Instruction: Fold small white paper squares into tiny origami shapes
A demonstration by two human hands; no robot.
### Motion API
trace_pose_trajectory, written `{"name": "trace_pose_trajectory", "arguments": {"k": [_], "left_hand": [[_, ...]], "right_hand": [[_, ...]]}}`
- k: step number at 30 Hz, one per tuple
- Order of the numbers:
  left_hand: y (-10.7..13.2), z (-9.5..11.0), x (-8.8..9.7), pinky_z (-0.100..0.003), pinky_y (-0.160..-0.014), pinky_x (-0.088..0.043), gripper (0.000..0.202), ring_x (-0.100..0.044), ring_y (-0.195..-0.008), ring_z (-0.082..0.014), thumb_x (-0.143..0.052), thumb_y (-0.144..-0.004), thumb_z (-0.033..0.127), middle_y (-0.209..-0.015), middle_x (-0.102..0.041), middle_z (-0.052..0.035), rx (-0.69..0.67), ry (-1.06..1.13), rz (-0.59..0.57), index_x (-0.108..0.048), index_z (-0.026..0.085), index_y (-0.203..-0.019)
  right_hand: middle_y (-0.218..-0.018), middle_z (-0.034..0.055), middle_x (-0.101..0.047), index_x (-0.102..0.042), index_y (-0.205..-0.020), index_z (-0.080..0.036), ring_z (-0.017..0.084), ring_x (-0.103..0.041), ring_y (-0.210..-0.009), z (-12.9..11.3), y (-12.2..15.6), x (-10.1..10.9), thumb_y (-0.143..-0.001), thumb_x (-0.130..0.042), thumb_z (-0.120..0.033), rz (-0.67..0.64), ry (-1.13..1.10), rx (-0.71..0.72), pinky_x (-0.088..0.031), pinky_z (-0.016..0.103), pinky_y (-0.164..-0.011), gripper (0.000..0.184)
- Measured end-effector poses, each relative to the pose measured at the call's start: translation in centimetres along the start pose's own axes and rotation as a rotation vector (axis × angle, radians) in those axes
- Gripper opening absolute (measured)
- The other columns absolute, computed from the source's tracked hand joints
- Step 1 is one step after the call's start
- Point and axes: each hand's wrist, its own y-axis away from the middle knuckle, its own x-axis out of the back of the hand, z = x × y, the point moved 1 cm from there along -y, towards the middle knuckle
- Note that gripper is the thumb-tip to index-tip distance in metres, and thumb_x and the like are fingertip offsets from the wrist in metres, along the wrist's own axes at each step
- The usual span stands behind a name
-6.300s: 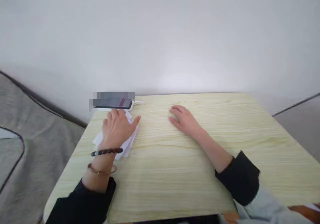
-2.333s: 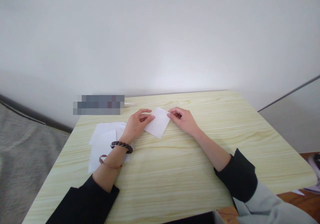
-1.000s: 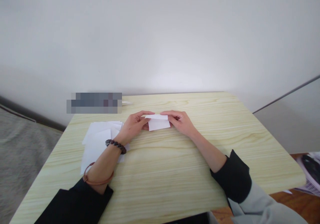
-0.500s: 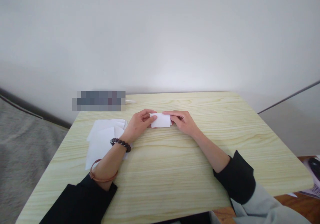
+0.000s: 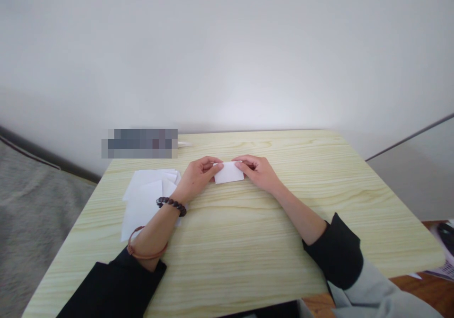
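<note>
A small white folded piece of paper is held between my two hands, above the middle of the table. My left hand pinches its left end, thumb on the near face and fingers behind. At the right end my right hand grips it the same way, the thumb lying on the paper's upper right corner. Most of the fingers behind the paper are hidden. Several loose white sheets lie overlapping on the table beside my left forearm, which partly covers them.
The pale wood-grain table stands against a white wall. A pixelated block hides something at the table's back left, with a thin white item sticking out. Grey fabric lies left of the table; a dark object shows at far right.
My right thumb has moved left onto the face of the paper. The paper has tilted slightly, and the edge that stuck out at its right is no longer visible.
</note>
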Motion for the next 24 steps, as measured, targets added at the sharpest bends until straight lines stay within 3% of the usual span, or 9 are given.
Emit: {"name": "trace_pose_trajectory", "arguments": {"k": [7,24], "left_hand": [[0.00,-0.06,-0.03,-0.031,-0.070,-0.055,0.041,-0.065,-0.080,-0.0186,-0.067,-0.071,0.051,-0.085,-0.070,-0.0035,0.003,0.027,-0.006,-0.063,0.017,-0.093],[0.15,0.13,-0.24,-0.033,-0.070,-0.056,0.040,-0.067,-0.080,-0.0210,-0.071,-0.067,0.049,-0.083,-0.073,-0.0045,0.046,0.050,0.045,-0.065,0.016,-0.089]], "right_hand": [[-0.082,0.0039,-0.070,-0.068,-0.097,-0.017,0.013,-0.061,-0.064,-0.27,0.00,0.02,-0.085,-0.053,-0.042,-0.018,-0.002,0.006,-0.050,0.023,-0.057,0.031],[-0.077,0.0018,-0.069,-0.069,-0.090,-0.018,0.012,-0.060,-0.063,-0.41,0.01,-0.02,-0.084,-0.054,-0.042,-0.025,-0.002,-0.013,-0.049,0.023,-0.057,0.029]]}}
